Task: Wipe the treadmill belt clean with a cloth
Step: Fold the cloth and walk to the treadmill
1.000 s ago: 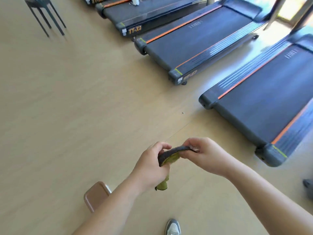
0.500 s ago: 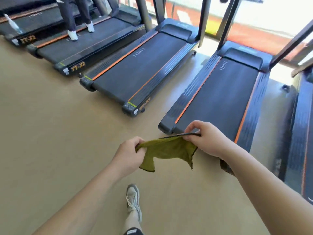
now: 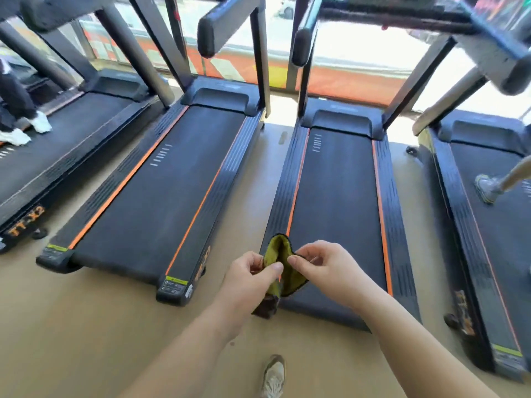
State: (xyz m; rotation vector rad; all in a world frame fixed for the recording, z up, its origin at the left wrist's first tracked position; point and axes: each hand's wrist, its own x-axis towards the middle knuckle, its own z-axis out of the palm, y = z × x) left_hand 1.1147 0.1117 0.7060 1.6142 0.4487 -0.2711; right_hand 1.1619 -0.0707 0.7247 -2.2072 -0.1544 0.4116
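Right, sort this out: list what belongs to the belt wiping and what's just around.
For the job:
- cloth, pinched by left hand and right hand
- treadmill belt straight ahead, probably the one to wipe

Not for the job:
- neighbouring treadmill on the left
- white shoes at far left
- grey shoe at far right

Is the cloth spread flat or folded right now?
Folded: the cloth is bunched double, pinched between the left hand and right hand.

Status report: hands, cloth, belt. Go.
Left hand and right hand both pinch the cloth, held clear of the treadmill belt. Wiping not yet begun. Shoe on neighbouring treadmill only.
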